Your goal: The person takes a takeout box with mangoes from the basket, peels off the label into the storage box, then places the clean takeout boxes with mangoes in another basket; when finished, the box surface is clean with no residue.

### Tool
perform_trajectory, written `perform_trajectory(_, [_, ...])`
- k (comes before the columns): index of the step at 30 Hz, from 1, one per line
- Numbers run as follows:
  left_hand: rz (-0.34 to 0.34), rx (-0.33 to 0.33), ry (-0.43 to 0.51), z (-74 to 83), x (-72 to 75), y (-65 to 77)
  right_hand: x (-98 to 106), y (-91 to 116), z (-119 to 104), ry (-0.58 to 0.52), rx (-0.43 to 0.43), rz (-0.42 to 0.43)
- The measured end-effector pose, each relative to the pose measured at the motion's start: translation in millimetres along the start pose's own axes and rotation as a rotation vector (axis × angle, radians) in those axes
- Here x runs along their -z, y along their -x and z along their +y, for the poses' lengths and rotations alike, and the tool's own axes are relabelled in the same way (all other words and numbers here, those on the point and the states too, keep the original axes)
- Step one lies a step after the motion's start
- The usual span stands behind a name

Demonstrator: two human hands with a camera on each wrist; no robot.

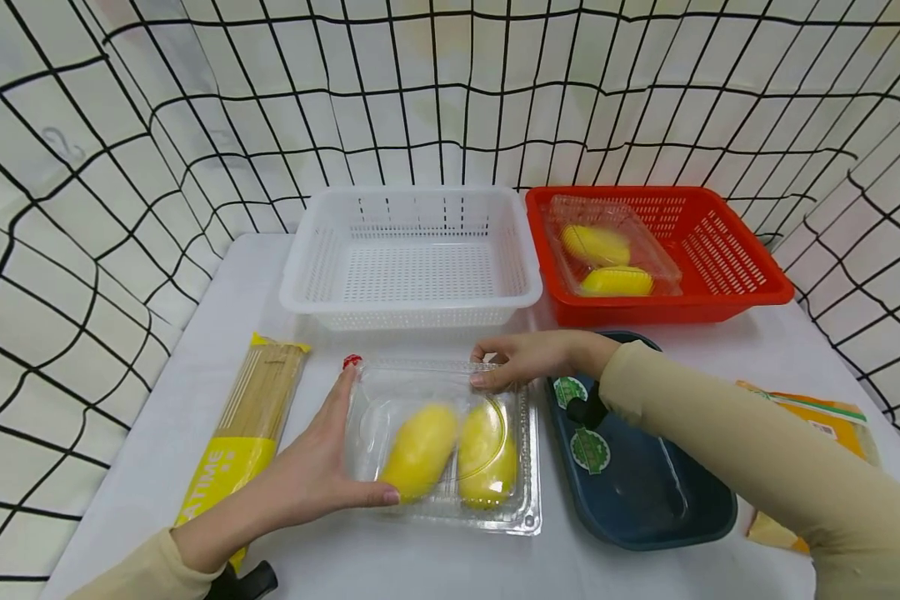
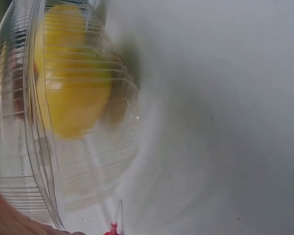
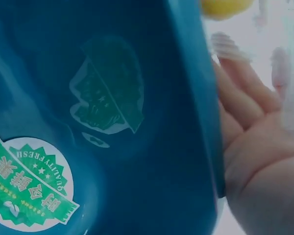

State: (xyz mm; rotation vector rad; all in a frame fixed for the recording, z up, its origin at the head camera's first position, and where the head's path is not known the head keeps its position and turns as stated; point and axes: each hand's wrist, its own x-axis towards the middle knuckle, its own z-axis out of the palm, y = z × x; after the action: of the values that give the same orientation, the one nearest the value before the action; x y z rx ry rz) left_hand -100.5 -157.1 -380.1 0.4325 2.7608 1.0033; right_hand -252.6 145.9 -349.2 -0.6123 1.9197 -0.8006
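A clear plastic clamshell box (image 1: 435, 377) with two yellow mangoes (image 1: 487, 458) inside is between my hands in the head view. My left hand (image 1: 326, 462) grips its left side, thumb at the near edge and fingers toward the far edge. With thumb and fingers, my right hand (image 1: 521, 358) pinches the far edge near its right corner. In the left wrist view the ribbed box wall (image 2: 88, 181) bulges beside the hand, one mango (image 2: 73, 93) showing through. The right wrist view has the right palm (image 3: 269, 166) beside a dark blue tray (image 3: 152, 196).
A white basket (image 1: 412, 308) stands behind, next to a red basket (image 1: 727, 308) holding another clamshell (image 1: 562, 212) of mangoes. Noodles (image 1: 258, 400) lie left. Green-and-white stickers (image 1: 590, 450) are in the blue tray; an orange packet (image 1: 832, 417) is partly behind my right arm. Black netting surrounds the table.
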Motion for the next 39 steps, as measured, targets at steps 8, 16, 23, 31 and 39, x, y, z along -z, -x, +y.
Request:
perform_trajectory(8, [-0.023, -0.044, 0.042, -8.2, 2.2, 0.7, -2, -4, 6, -0.25, -0.011, -0.139])
perform_trajectory(16, [-0.051, -0.052, 0.085, -16.2, 6.2, -1.7, -6, -2, 3, -0.3, -0.051, -0.164])
perform_trajectory(23, [-0.067, -0.101, 0.08, -22.9, 8.0, -3.6, -10, 2, 2, -0.322, -0.064, -0.208])
perform_trajectory(31, [-0.13, -0.087, 0.09, -27.1, 13.1, -7.4, -14, 4, 0, -0.303, -0.079, -0.209])
perform_trajectory(39, [-0.166, -0.095, 0.101, -30.5, 15.8, -11.9, -14, 2, 0, -0.25, -0.074, -0.247])
